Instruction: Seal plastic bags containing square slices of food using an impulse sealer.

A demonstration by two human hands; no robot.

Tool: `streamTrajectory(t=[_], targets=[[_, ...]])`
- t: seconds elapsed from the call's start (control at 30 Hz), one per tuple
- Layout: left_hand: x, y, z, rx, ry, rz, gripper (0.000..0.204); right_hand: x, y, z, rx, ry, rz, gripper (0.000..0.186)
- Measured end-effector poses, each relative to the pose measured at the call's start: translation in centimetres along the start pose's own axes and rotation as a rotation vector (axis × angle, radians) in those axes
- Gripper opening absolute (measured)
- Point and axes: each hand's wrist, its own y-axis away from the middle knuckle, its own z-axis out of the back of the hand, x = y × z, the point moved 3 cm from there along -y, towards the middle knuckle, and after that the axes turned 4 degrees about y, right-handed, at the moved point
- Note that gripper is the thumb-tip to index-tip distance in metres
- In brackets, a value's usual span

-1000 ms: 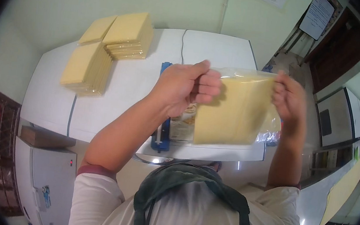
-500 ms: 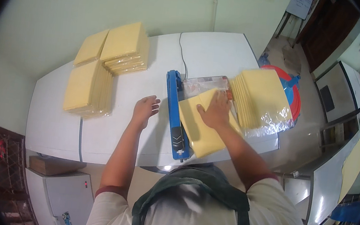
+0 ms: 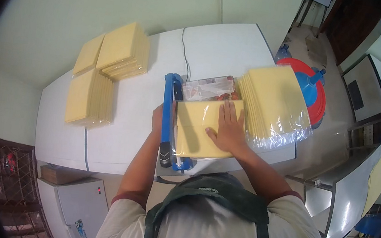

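My right hand (image 3: 230,130) lies flat, fingers stretched, on a yellow folded pack in clear plastic (image 3: 194,131). The pack now lies nearly square to a blue hand sealer (image 3: 168,112), its left plastic edge at the sealer. The sealer's arm stands apart from its base at the near end, by the black handle (image 3: 165,156). My left hand (image 3: 157,118) is at the left side of the sealer, its fingers mostly hidden behind the blue arm. Under the pack's far side is a box-like support with a printed, plastic-covered top (image 3: 210,88).
Several wrapped yellow packs (image 3: 273,100) lean in a row on the right of the white table (image 3: 127,149). More stacks (image 3: 81,96) stand at the far left. A cord (image 3: 185,48) runs from the sealer. Beyond the right edge are a red basin (image 3: 319,107) and a blue funnel (image 3: 312,85).
The pack has turned and been drawn level against the sealer under my right hand. My left hand has moved right to the sealer, and its arm has lifted from the base.
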Motion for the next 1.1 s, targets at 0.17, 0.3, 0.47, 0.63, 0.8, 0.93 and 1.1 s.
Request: streamTrajectory(t=[0.17, 0.3, 0.47, 0.63, 0.8, 0.93, 1.1], targets=[[4.7, -2.6, 0.0, -0.139, 0.204, 0.02, 0.04, 0.4, -4.4, 0.6, -0.071, -0.022, 0.129, 0.092], [4.4, -2.9, -0.4, -0.214, 0.163, -0.037, 0.035, 0.1, -4.9, 0.6, -0.05, 0.007, 0.145, 0.093], [3.6, -1.5, -0.8, -0.203, 0.185, 0.044, 0.036, -0.7, -3.6, 0.7, -0.035, 0.015, 0.144, 0.094], [4.5, -1.2, -0.9, -0.205, 0.216, -0.025, 0.04, -0.6, -2.9, 0.9, -0.035, 0.037, 0.138, 0.093], [6.6, -3.1, 6.8, -0.358, 0.21, 0.079, 0.048, 1.3, -3.3, 2.2, 0.049, 0.062, 0.103, 0.093], [-12.1, 7.4, 13.1, -0.176, 0.849, -0.392, 0.051, -1.4, -1.0, 1.5, -0.086, -0.047, 0.001, 0.091], [-19.5, 15.3, -1.1, 0.432, 0.267, -0.964, 0.06, -0.9, -1.5, -0.6, -0.21, 0.098, 0.101, 0.088]])
